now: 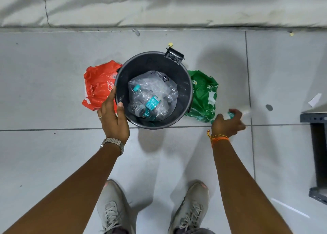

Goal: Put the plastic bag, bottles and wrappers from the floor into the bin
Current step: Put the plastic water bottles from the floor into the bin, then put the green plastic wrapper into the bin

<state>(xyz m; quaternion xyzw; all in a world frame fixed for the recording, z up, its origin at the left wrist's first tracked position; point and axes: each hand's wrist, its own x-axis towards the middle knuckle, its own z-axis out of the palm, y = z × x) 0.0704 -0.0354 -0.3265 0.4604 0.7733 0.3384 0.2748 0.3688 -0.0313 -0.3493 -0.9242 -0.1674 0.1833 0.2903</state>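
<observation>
A round black bin (123, 74) stands on the tiled floor. Inside it lie a clear plastic bag (159, 85) and two clear bottles with teal labels (152, 102). My left hand (113, 117) grips the bin's near left rim, thumb inside. An orange-red wrapper (98, 87) lies flat on the floor, touching the bin's left side. A green wrapper (203, 94) lies against the bin's right side. My right hand (228, 122) is closed around a clear bottle (246, 112), blurred, just right of the green wrapper and low over the floor.
A grey wall base (159, 7) runs along the far side. A dark metal rack frame (318, 145) stands at the right edge. A black clip part (174, 54) sits on the bin's far rim. Small paper scraps (315, 99) dot the floor. My shoes (113, 207) are below.
</observation>
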